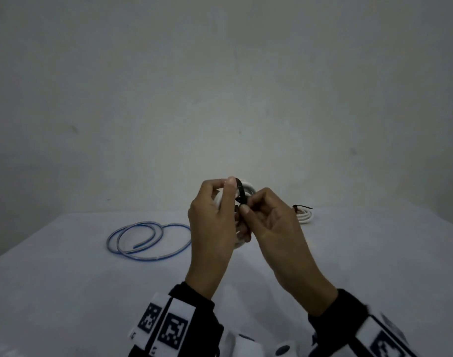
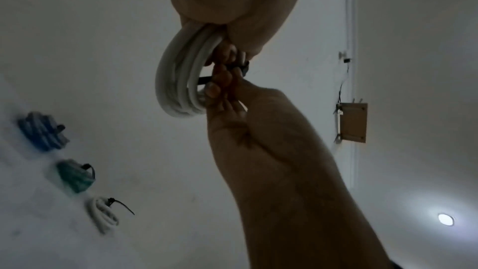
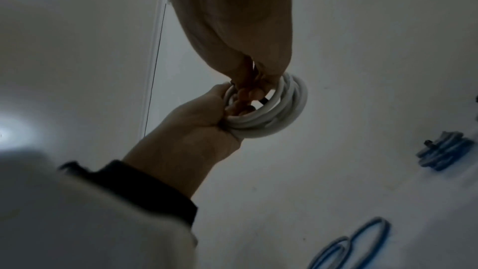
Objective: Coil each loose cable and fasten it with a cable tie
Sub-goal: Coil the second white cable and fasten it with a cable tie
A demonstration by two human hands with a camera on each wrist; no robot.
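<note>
A white cable coil (image 1: 247,186) is held up above the table, mostly hidden behind my hands. My left hand (image 1: 221,202) grips one side of it, fingers curled round the strands. A black cable tie (image 1: 241,193) loops over the coil's top. My right hand (image 1: 246,210) pinches the tie's lower end between thumb and fingers. In the left wrist view the white coil (image 2: 178,81) hangs from my left hand (image 2: 227,34), and the right hand (image 2: 220,83) pinches the black tie (image 2: 203,79). The right wrist view shows the coil (image 3: 282,114) in my left hand's (image 3: 207,116) grasp.
A loose blue cable (image 1: 148,240) lies in open loops on the white table (image 1: 65,292), left of my hands. A tied white coil (image 1: 305,215) lies at the right. The left wrist view also shows tied blue (image 2: 42,132) and green (image 2: 75,175) bundles.
</note>
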